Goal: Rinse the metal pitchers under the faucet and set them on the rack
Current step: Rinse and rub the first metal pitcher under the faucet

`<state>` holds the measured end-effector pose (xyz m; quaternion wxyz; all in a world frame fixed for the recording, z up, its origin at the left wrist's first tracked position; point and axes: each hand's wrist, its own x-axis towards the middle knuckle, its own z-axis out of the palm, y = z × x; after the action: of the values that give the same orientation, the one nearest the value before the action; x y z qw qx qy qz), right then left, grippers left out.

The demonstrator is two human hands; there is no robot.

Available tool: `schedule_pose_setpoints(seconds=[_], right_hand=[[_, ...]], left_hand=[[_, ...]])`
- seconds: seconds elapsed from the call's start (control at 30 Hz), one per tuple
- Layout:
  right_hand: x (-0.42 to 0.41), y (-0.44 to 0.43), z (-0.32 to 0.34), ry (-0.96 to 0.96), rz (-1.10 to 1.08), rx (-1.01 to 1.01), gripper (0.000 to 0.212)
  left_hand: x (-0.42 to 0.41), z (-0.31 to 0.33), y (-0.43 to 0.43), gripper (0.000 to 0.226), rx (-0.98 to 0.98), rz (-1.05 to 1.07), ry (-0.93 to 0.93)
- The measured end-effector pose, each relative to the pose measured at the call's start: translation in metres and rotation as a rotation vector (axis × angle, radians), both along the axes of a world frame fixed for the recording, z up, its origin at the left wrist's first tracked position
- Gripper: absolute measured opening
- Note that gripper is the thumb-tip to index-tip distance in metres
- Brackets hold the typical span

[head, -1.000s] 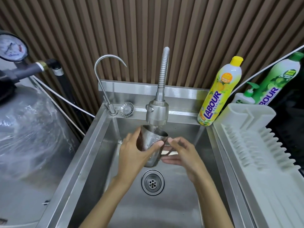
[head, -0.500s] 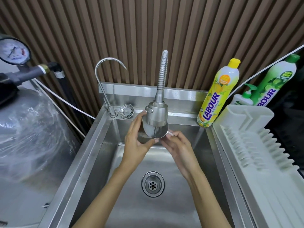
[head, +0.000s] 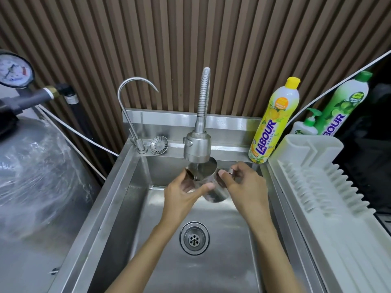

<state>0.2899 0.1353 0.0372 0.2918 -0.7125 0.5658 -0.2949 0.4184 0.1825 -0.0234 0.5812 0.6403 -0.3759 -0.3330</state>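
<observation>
A small metal pitcher (head: 214, 192) hangs over the steel sink (head: 118, 199), mouth up and tilted toward me, right under the spray faucet head (head: 197, 149). A thin stream of water runs into it. My left hand (head: 183, 192) wraps round its left side, thumb across the front. My right hand (head: 243, 187) pinches the handle on the right. The white drying rack (head: 330, 199) lies to the right of the sink with nothing on it.
A slim gooseneck tap (head: 135, 106) and a round strainer (head: 159, 145) sit on the back ledge. Yellow (head: 273, 125) and green (head: 340, 106) soap bottles and a pump bottle (head: 306, 127) stand at the back right. A wrapped tank (head: 36, 176) is left. The drain (head: 194, 238) lies below my hands.
The pitcher was lifted close against the faucet head half a second ago; now it is lower, tipped mouth up, and water runs into it. My right hand moved onto the handle.
</observation>
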Motion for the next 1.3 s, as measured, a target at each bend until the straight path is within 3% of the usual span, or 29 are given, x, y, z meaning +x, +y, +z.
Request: schedule_pose_setpoints(seconds=[0.03, 0.13, 0.23, 0.3, 0.4, 0.53, 0.67, 0.73, 0.8, 0.9, 1.0, 1.07, 1.17, 1.3], right_hand=[[0.001, 0.002, -0.001, -0.052, -0.003, -0.005, 0.022], [0.008, 0.001, -0.013, -0.494, 0.055, 0.17, 0.022], [0.015, -0.005, -0.036, -0.912, 0.161, 0.484, 0.021], [0.017, -0.005, -0.045, -1.058, 0.214, 0.673, 0.018], [0.015, -0.002, -0.047, -0.949, 0.197, 0.725, 0.017], [0.003, -0.005, -0.029, -0.627, 0.108, 0.584, 0.024], [-0.006, -0.004, -0.014, -0.24, 0.013, 0.201, 0.023], [-0.007, -0.001, -0.009, -0.127, 0.0, 0.076, 0.029], [-0.006, 0.001, -0.006, -0.185, 0.007, 0.042, 0.028], [0.001, -0.004, -0.018, -0.569, 0.093, 0.223, 0.03], [0.012, -0.007, -0.039, -0.925, 0.196, 0.472, 0.028], [0.017, -0.007, -0.047, -1.061, 0.241, 0.621, 0.023], [0.017, -0.006, -0.046, -1.006, 0.228, 0.688, 0.016], [0.005, -0.006, -0.026, -0.727, 0.12, 0.594, 0.022]], left_hand=[[0.0, -0.002, -0.003, 0.064, -0.046, -0.016, 0.079], [-0.002, -0.005, -0.008, 0.077, -0.184, 0.016, 0.123], [0.004, 0.0, -0.007, 0.083, -0.248, 0.114, -0.134], [0.007, 0.006, -0.001, 0.084, -0.202, 0.168, -0.338], [0.007, 0.011, 0.008, 0.101, -0.066, 0.287, -0.489], [-0.002, 0.004, 0.013, 0.107, 0.048, 0.326, -0.42], [-0.009, -0.005, 0.01, 0.067, 0.056, 0.175, -0.239], [-0.009, -0.008, 0.004, 0.062, -0.014, 0.072, -0.047], [-0.009, -0.009, -0.002, 0.064, -0.092, 0.015, 0.075], [-0.005, -0.007, -0.009, 0.079, -0.218, 0.03, 0.107], [0.004, 0.0, -0.009, 0.087, -0.303, 0.123, -0.111], [0.006, 0.008, -0.001, 0.085, -0.303, 0.166, -0.315], [0.005, 0.011, 0.007, 0.088, -0.204, 0.249, -0.462], [-0.005, 0.012, 0.01, 0.101, -0.043, 0.341, -0.433]])
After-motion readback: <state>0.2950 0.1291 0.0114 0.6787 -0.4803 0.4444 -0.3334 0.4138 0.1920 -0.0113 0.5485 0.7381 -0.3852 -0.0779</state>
